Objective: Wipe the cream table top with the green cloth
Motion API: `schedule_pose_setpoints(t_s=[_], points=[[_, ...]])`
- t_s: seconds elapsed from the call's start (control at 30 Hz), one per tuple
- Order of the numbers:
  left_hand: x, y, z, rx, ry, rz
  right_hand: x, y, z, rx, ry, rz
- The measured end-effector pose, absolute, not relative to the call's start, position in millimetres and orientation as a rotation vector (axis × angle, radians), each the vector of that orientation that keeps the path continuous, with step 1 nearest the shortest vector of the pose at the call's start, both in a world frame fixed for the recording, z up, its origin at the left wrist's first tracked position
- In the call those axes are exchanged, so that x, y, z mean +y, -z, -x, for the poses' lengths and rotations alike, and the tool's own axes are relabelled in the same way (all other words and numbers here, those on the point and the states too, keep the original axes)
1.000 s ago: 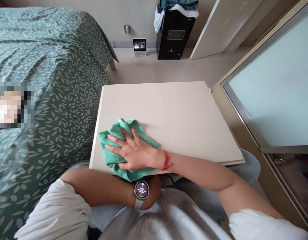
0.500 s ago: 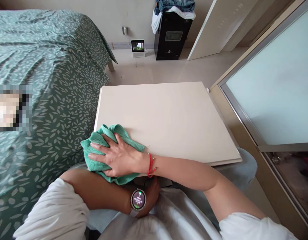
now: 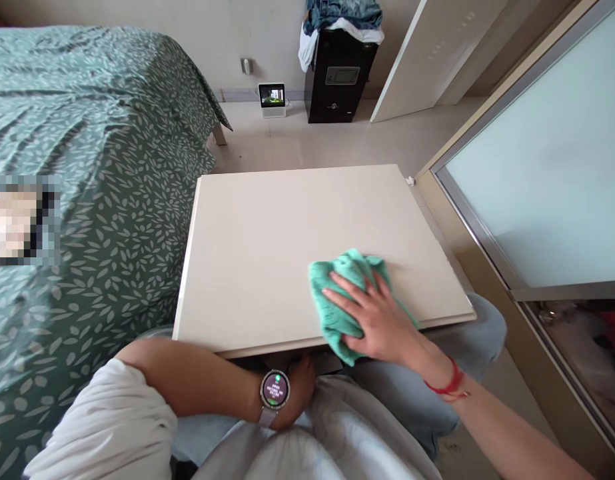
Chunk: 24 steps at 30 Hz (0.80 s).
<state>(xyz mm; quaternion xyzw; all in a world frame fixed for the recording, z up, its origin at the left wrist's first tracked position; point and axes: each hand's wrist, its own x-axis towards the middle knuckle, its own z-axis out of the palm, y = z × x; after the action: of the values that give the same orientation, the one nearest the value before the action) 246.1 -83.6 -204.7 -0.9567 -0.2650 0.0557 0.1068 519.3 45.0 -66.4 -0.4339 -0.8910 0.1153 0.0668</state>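
A green cloth point(image 3: 337, 313) lies bunched on the near right part of the cream tabletop point(image 3: 267, 247), partly over its front edge. My right hand point(image 3: 382, 323), with a red string bracelet at the wrist, presses flat on the cloth with its fingers spread. My left hand point(image 3: 297, 393), wearing a round watch point(image 3: 275, 389), rests at my lap just below the table's front edge. Its fingers are mostly hidden, so what it holds, if anything, does not show.
A bed with a green leaf-patterned cover point(image 3: 132, 193) stands at the left. Beyond the table are a small screen point(image 3: 272, 97) on the floor, a black cabinet point(image 3: 340, 80) topped with clothes, and a door point(image 3: 427, 67). A frosted sliding panel point(image 3: 552, 167) lies right.
My right hand has moved with the green cloth from the table's near left corner across to its near right part. My left hand has stayed in place.
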Motion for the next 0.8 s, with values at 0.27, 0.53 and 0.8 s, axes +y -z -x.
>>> schedule_pose_setpoints(t_s=[0.27, 0.53, 0.8], points=[[-88.7, 216.9, -242.5, -0.549, -0.307, 2.754, 30.3, 87.8, -652.2, -2.118, -0.076, 1.952], [-94.9, 233.2, -244.3, -0.561, -0.323, 2.788, 140.2, 73.7, -662.0, -1.958, -0.247, 2.016], [-95.3, 234.1, -249.3, -0.555, -0.360, 2.711, 270.7, 48.0, -619.6, -1.833, -0.237, 2.198]])
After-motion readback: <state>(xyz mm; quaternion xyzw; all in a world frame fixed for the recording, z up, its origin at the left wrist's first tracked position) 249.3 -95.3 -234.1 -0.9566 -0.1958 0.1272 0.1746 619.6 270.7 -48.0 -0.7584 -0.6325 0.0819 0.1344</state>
